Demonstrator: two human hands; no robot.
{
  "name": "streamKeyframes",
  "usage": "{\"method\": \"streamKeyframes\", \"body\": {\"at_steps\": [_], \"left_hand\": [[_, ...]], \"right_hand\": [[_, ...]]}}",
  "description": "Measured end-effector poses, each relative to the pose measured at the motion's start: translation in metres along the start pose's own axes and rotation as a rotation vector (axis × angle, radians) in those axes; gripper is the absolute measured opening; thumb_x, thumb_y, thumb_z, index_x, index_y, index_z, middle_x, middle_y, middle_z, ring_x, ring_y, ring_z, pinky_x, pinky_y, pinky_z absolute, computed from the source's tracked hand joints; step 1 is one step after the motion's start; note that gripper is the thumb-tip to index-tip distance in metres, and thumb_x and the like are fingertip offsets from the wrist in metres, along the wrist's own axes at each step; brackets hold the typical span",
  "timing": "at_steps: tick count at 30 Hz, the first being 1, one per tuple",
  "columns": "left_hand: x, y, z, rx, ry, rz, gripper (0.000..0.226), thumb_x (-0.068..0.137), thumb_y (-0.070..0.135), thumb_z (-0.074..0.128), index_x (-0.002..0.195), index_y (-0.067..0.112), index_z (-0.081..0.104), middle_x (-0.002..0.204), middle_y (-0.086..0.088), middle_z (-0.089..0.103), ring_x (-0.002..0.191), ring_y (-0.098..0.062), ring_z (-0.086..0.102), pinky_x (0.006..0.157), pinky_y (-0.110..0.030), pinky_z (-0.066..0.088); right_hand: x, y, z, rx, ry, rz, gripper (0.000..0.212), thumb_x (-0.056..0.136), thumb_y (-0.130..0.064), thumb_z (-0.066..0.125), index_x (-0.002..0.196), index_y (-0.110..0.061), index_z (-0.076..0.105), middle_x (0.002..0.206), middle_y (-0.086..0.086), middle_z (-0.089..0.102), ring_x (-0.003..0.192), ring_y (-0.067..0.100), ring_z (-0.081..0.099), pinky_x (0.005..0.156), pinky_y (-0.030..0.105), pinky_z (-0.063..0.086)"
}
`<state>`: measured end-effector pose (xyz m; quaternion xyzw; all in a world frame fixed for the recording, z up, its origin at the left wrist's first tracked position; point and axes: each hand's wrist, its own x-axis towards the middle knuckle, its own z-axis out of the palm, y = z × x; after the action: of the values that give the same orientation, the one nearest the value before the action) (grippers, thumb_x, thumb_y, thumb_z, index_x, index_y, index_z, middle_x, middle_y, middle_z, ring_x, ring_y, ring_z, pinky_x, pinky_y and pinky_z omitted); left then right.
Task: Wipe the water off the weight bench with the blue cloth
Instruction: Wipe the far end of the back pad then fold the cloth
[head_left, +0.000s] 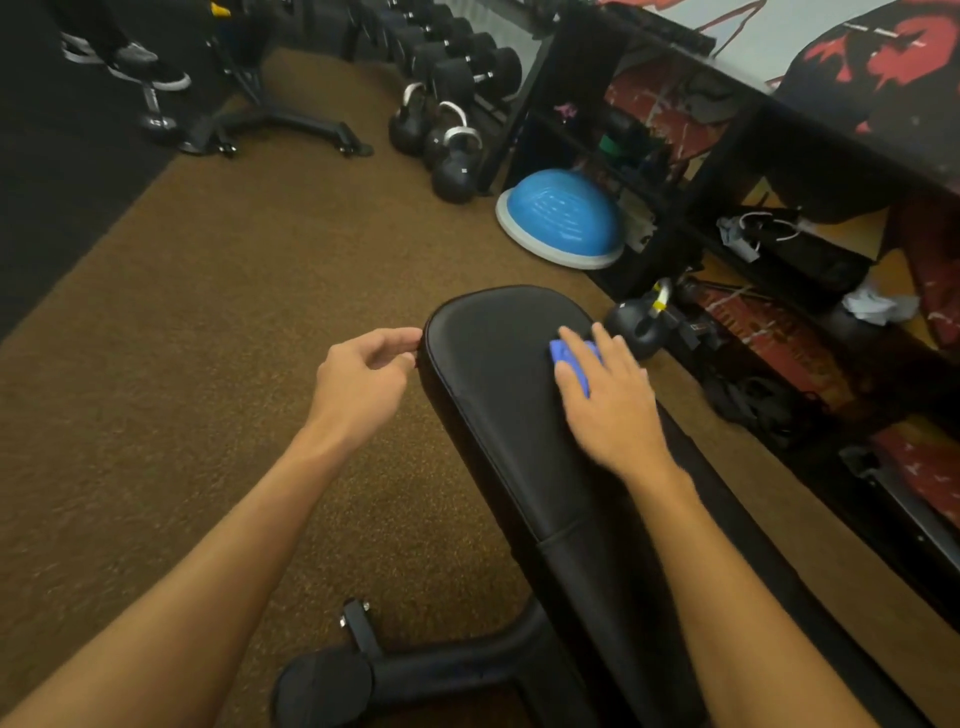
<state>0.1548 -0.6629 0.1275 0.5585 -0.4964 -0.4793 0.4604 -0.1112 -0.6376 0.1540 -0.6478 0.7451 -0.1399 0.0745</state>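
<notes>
Right grip (608, 400), fingers flat, presses the blue cloth (566, 358) near the counter (493, 353)'s right edge; left grip (358, 374), loosely curled, meets its left edge, hold unclear, beside open floor (208, 338).

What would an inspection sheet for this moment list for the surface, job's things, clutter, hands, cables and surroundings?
surface: black bench pad; no water drops can be made out.
job's things: blue cloth lies on the pad, mostly covered by the right hand.
clutter: kettlebell on the floor beside the pad; blue dome leaning by the shelves; white rag on a shelf.
hands: left hand at the pad's left edge, fingers curled, grip unclear; right hand presses flat on the cloth.
cables: white loops on a shelf, kind unclear.
surroundings: brown floor; dumbbells; three kettlebells; another person's shoes.
</notes>
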Motion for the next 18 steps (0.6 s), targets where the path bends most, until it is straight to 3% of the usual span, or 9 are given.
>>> {"method": "streamKeyframes", "body": {"at_steps": [4,8,11,18], "left_hand": [[-0.004,0.002,-0.001,-0.003,-0.014,-0.010,0.032,0.103,0.014,0.062,0.126,0.032,0.076,0.121,0.019,0.074,0.119,-0.001,0.066,0.112,-0.040,0.052],[-0.003,0.000,-0.002,-0.032,-0.009,-0.027,0.030,0.103,0.013,0.061,0.121,0.031,0.077,0.116,0.015,0.077,0.115,-0.003,0.069,0.109,-0.043,0.054],[-0.001,0.001,-0.003,-0.077,-0.008,-0.052,0.028,0.104,0.013,0.059,0.117,0.030,0.078,0.110,0.014,0.079,0.110,-0.004,0.073,0.107,-0.045,0.055],[-0.008,0.005,0.003,-0.098,0.026,-0.078,0.024,0.102,0.013,0.063,0.113,0.029,0.077,0.113,0.009,0.078,0.110,-0.009,0.072,0.102,-0.046,0.058]], "right_hand": [[0.054,-0.033,0.007,-0.011,-0.006,0.028,0.055,0.113,-0.050,0.024,0.167,-0.042,0.021,0.179,-0.003,0.009,0.165,0.024,0.001,0.131,0.056,0.006],[0.040,-0.090,0.023,-0.004,-0.062,-0.266,0.051,0.114,-0.048,0.026,0.165,-0.046,0.026,0.178,-0.006,0.011,0.165,0.019,-0.002,0.130,0.053,0.000],[-0.003,-0.090,0.025,0.006,-0.090,-0.433,0.051,0.114,-0.048,0.031,0.165,-0.047,0.027,0.178,-0.011,0.009,0.164,0.014,-0.005,0.127,0.043,-0.004],[-0.071,-0.057,0.007,0.125,-0.168,-0.407,0.055,0.112,-0.047,0.025,0.167,-0.046,0.019,0.177,-0.017,0.002,0.161,0.001,-0.011,0.131,0.036,-0.006]]}}
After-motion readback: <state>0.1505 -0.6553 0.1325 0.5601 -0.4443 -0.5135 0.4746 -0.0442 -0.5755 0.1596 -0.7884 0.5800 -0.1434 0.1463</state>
